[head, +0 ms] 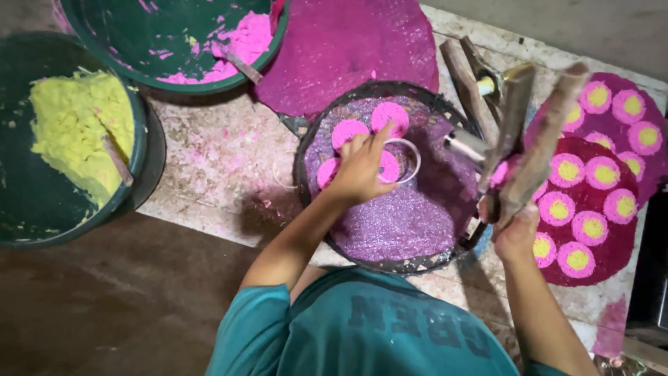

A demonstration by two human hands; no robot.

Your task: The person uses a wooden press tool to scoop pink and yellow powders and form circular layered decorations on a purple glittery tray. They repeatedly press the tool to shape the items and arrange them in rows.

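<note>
My left hand presses down on a pink dough disc inside a thin metal ring. The ring lies on a round woven tray covered by purple cloth. Two more pink discs lie above the hand and one at its left. My right hand is raised at the tray's right edge and grips long wooden sticks that point up and away.
A green basin of yellow dough stands at the left, another green basin with pink dough at the top. Round mats at the right carry several pink discs with yellow centres. A purple mat lies behind the tray.
</note>
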